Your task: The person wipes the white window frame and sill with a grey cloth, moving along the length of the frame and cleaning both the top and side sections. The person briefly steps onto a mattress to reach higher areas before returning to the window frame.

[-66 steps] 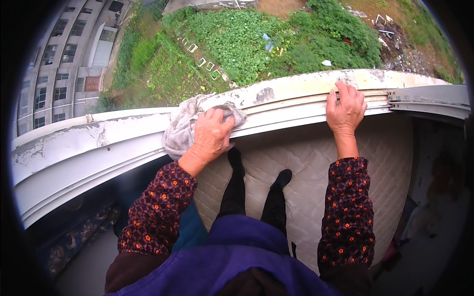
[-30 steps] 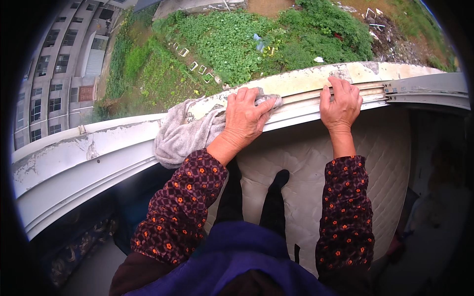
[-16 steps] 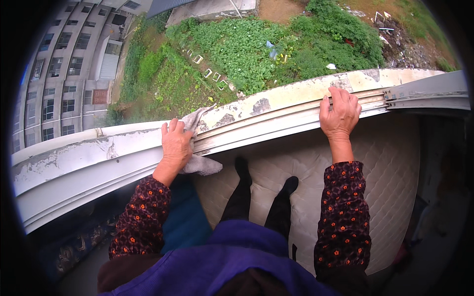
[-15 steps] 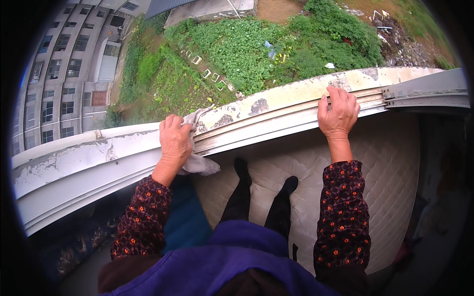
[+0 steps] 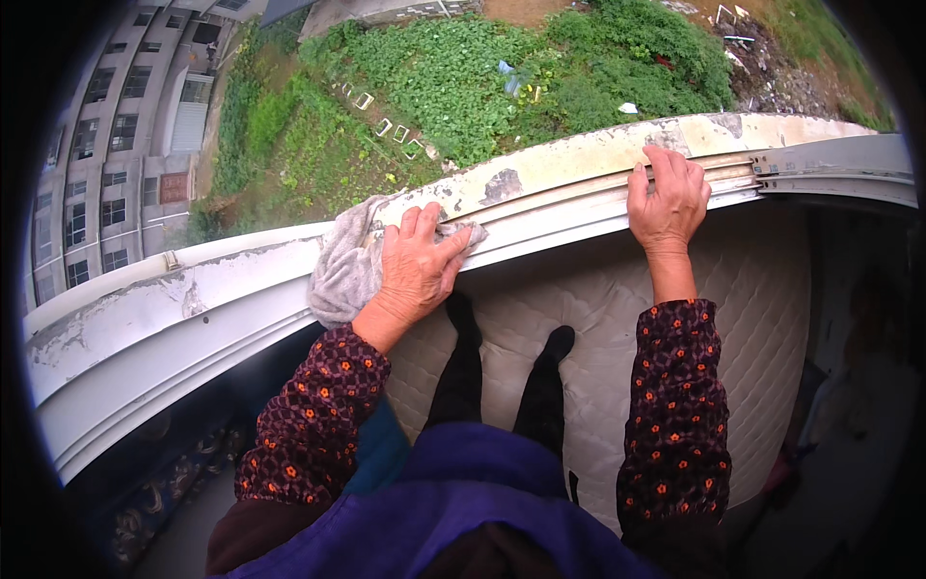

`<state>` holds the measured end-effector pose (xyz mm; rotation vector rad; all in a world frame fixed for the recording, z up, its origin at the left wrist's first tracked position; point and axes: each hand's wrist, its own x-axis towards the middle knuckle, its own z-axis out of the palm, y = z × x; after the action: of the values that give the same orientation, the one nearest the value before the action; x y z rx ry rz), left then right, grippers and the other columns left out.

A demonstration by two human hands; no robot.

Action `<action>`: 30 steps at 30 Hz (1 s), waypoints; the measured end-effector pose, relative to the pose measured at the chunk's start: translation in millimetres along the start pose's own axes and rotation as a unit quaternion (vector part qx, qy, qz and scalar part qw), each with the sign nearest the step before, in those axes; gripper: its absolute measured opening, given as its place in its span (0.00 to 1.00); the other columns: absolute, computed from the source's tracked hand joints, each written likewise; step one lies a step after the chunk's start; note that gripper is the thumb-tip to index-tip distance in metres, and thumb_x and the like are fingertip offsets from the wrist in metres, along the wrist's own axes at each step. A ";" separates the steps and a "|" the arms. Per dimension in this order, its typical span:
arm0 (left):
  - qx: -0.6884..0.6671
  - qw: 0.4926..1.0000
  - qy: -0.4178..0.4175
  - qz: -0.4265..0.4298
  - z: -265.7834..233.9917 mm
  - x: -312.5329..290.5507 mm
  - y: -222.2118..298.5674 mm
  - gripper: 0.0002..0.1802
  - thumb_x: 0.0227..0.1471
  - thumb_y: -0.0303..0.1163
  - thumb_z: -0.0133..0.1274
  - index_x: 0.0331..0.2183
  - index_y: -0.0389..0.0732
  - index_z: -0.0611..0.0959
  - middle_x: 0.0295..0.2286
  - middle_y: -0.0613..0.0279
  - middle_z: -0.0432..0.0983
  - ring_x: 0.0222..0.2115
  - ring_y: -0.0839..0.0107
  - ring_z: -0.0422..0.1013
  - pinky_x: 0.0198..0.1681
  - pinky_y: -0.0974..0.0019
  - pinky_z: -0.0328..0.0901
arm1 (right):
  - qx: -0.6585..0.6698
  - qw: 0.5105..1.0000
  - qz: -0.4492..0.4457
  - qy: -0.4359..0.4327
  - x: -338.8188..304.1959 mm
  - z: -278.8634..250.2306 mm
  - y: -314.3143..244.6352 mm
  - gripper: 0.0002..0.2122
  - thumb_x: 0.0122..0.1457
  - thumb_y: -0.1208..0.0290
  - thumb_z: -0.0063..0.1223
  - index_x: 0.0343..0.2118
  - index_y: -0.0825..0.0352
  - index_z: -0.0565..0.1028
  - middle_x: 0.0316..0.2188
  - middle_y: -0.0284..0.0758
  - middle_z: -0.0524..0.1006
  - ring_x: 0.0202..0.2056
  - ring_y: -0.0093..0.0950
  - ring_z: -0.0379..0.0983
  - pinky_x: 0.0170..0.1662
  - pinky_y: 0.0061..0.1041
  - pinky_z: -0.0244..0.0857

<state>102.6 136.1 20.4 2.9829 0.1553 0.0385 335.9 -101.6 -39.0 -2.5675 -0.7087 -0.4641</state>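
A grey cloth [image 5: 349, 265] lies bunched over the window sill [image 5: 564, 162] and its sliding track [image 5: 569, 206]. My left hand [image 5: 417, 262] presses on this cloth, its fingers bent over the track and part of the rag showing beyond the fingertips. Farther right, my right hand [image 5: 667, 198] curls its fingers over the track, with the fingertips hooked toward the outer sill. No cloth shows under that hand. Pale paint on the sill is flaking in patches, and brownish dirt marks the track grooves.
The sill drops off outside to a green garden [image 5: 434, 87] far below. A grey building [image 5: 116, 145] stands at left. A window sash [image 5: 834, 166] fills the track's right end. My feet are on a quilted beige mattress [image 5: 617, 367].
My left hand has moved right along the track with the cloth, which now spreads wider over the sill. The right hand keeps its hold on the track. The view has shifted slightly.
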 end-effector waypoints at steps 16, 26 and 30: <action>-0.064 0.984 0.163 0.019 16.8 60.5 30.8 0.11 0.36 0.23 0.61 0.29 0.46 0.82 0.29 0.62 0.69 0.33 0.59 0.68 0.35 0.57 0.61 | 0.013 0.998 -0.009 0.055 -0.3 7.9 1.7 0.12 0.52 0.64 0.56 0.40 0.58 0.81 0.38 0.30 0.80 0.41 0.35 0.72 0.48 0.37 0.63; 0.022 0.987 0.064 0.143 28.2 111.9 57.5 0.09 0.38 0.28 0.59 0.28 0.47 0.80 0.27 0.63 0.70 0.34 0.60 0.69 0.35 0.58 0.60 | 0.025 0.997 -0.008 0.067 -0.3 7.5 4.1 0.12 0.50 0.67 0.55 0.38 0.59 0.81 0.36 0.30 0.80 0.40 0.36 0.73 0.46 0.38 0.63; 0.043 0.988 -0.004 0.151 19.5 113.2 49.7 0.08 0.39 0.32 0.58 0.29 0.48 0.80 0.28 0.63 0.72 0.35 0.60 0.70 0.36 0.56 0.60 | 0.041 0.996 -0.017 0.083 0.3 10.0 5.1 0.10 0.50 0.67 0.55 0.36 0.59 0.81 0.36 0.31 0.80 0.39 0.37 0.73 0.44 0.38 0.63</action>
<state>220.8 96.1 10.7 3.0619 -0.3033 0.0547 340.9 -100.6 -49.0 -2.4097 -0.6979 -0.6383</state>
